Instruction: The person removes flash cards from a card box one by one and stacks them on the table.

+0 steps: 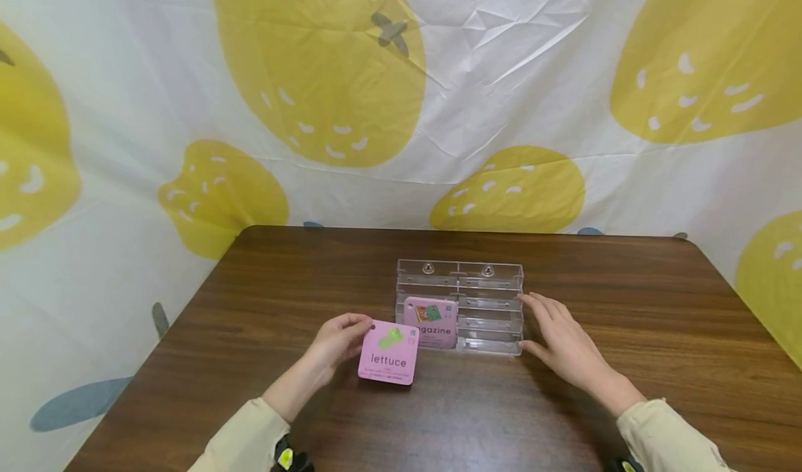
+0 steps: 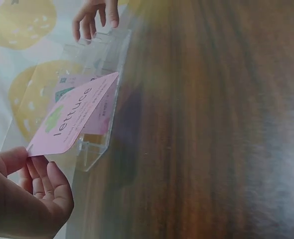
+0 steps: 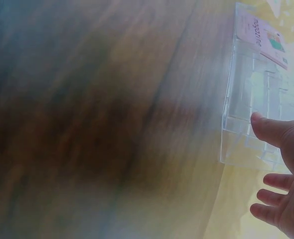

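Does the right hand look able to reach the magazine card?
Probably yes: the right hand is beside the clear rack, and the lettuce card leaves most of the magazine card visible.

lettuce card (image 1: 388, 354): pink, round-cornered, printed face toward me, tilted, one corner pinched in my left hand (image 1: 338, 347), near the clear rack (image 1: 490, 324) | magazine card (image 1: 438, 319): pink, resting in the rack's left column, partly hidden behind the lettuce card in my head view | clear rack: two columns, tiered compartments
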A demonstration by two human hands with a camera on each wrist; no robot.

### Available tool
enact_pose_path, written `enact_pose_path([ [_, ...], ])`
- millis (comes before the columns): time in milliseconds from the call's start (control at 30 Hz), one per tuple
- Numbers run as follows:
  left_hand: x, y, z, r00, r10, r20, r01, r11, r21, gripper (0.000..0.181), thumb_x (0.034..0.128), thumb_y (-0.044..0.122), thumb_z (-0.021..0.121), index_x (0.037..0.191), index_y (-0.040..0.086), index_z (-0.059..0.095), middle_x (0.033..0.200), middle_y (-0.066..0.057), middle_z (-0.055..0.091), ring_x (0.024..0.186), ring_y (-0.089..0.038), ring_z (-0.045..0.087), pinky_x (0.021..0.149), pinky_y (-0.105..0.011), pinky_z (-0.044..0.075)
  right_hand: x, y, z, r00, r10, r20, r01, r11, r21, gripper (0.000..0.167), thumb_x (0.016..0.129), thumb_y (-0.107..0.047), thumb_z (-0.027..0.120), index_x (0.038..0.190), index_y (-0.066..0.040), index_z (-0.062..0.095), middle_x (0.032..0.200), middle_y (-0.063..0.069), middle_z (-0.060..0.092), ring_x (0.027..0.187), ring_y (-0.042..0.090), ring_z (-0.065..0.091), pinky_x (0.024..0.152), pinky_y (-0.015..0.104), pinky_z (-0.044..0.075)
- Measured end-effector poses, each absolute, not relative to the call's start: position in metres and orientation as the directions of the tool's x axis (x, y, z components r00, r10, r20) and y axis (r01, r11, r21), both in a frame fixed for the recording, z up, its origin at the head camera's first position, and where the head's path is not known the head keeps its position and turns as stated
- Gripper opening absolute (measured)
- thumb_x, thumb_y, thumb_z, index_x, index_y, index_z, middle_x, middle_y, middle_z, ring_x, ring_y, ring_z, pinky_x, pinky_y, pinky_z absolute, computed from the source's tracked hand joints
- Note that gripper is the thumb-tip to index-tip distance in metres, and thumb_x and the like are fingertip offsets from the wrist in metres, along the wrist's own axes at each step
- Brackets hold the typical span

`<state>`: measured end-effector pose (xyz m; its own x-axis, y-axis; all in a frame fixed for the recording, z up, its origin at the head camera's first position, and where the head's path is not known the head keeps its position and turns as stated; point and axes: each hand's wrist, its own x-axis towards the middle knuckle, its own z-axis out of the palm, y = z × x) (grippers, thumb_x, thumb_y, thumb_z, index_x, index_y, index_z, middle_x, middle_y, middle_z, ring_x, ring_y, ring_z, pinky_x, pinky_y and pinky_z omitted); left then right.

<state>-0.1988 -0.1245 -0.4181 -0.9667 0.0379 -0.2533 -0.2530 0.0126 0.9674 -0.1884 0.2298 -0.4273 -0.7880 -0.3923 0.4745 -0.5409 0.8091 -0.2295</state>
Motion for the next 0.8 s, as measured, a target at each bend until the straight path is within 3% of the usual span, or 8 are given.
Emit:
enact_pose_path([
  [200, -0.191, -0.126, -0.419, -0.948, 0.016, -0.317, -0.316, 0.048, 0.947, 0.020, 0.0887, 0.012, 0.057, 0.100, -0.004, 0.058, 0.082, -0.002, 0.063, 0.074, -0.010, 0.059, 0.062, -0.023, 0.048, -0.189, 0.230, -0.428, -0.792, -0.390, 0.470, -0.537, 0.812, -0.230, 0.073, 0.069, -0.013, 0.078, 0.129, 0.001, 0.039, 0.124, 0.026, 0.045, 0.113, 0.039, 0.042, 0.089, 0.052, 0.039],
  [800, -0.180, -0.138, -0.428, -0.919, 0.118, -0.376, -0.358, 0.145, 0.922, 0.022, 0.0868, 0.012, 0.058, 0.101, -0.004, 0.055, 0.081, 0.001, 0.063, 0.073, -0.010, 0.058, 0.064, -0.024, 0.049, -0.188, 0.230, -0.427, -0.791, -0.388, 0.473, -0.536, 0.813, -0.229, 0.073, 0.068, -0.011, 0.078, 0.129, 0.002, 0.039, 0.123, 0.026, 0.045, 0.114, 0.039, 0.041, 0.089, 0.052, 0.039],
])
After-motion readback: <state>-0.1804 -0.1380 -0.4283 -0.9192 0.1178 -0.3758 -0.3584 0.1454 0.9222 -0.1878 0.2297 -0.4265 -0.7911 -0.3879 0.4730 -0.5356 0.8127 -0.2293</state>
